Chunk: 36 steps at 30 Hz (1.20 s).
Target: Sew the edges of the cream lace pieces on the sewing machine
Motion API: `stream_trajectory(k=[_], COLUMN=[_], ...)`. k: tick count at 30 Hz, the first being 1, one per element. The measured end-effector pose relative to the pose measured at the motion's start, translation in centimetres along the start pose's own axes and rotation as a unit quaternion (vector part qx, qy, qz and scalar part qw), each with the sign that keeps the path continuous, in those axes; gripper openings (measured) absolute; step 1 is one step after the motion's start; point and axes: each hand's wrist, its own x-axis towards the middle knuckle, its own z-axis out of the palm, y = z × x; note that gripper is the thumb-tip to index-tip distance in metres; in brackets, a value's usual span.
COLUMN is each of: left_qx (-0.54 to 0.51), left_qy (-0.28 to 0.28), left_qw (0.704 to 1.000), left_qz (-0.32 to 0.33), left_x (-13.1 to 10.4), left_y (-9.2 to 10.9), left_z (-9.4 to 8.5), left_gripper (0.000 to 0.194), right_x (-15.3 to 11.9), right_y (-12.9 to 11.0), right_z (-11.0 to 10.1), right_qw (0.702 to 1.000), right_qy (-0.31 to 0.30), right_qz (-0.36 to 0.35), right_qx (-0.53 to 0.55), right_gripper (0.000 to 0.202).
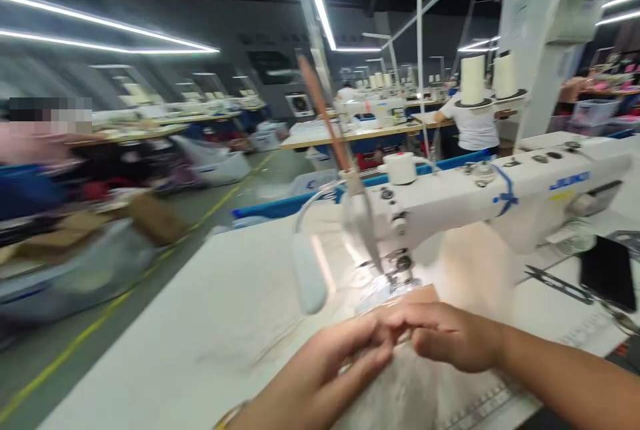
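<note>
One pale fabric piece [417, 383] lies on the white tabletop [165, 330], its forward part running up to the presser foot [403, 277] of a white sewing machine [450, 197], while more light cloth shows beneath the machine's arm. Both hands meet on the cloth just in front of the foot: the left hand [345, 357] comes in from below with thumb and forefinger stretched toward the foot, and the right hand [455, 337] reaches across from the right with its fingers curled. Their fingertips touch or overlap; whether either hand pinches the cloth or only presses it down, I cannot tell. Left of the needle area sits a blurred grey-blue paddle-shaped piece [310, 277], and a coppery, pointed rod [323, 110] rises above the machine head. Blue tape [507, 198] wraps the arm. On the right of the tabletop lie dark scissors [560, 283], beside a black, phone-like slab [607, 273]. Beyond the machine stand two cream thread cones [473, 80], near a person in a white top [473, 127]. A yellow line [100, 320] crosses the floor at left, past bins holding brown cardboard [65, 240].
</note>
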Motion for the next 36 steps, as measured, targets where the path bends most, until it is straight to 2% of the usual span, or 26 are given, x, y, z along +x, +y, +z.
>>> stream_trajectory(k=[2,5,7,10,14,18,28,36], left_qx=[-0.02,-0.032,-0.041,-0.061,-0.085,-0.083,-0.102,-0.102], left_qy=[0.011,0.059,0.079,0.088,0.096,0.106,0.105,0.105], left_qw=[0.999,0.997,0.995,0.993,0.991,0.989,0.986,0.986], left_qz=[-0.027,-0.043,-0.052,-0.053,-0.047,-0.061,-0.079,-0.075], left_x=[0.9,1.7,1.8,1.7,1.8,1.8,1.7,1.9], left_y=[0.8,0.3,-0.6,-1.4,-1.6,-1.9,-2.0,-2.1], left_z=[-0.5,-0.2,0.2,0.8,1.1,1.2,1.1,1.1], left_gripper=[0.039,0.039,0.038,0.033,0.027,0.031,0.037,0.037], right_x=[-0.2,-0.3,-0.3,-0.2,-0.1,-0.1,0.1,0.0], right_y=[-0.1,0.3,0.6,0.8,0.5,0.5,0.7,0.8], right_z=[0.0,0.4,0.8,1.1,1.1,1.1,0.9,0.9], right_qw=[0.997,0.983,0.975,0.97,0.965,0.965,0.972,0.971], right_qy=[0.017,0.069,0.09,0.104,0.118,0.13,0.152,0.168], right_qz=[0.073,0.163,0.186,0.197,0.208,0.212,0.177,0.168], right_qx=[0.013,-0.052,-0.08,-0.099,-0.103,-0.079,-0.032,-0.022], right_gripper=[0.064,0.035,0.019,0.012,0.012,0.014,0.033,0.031])
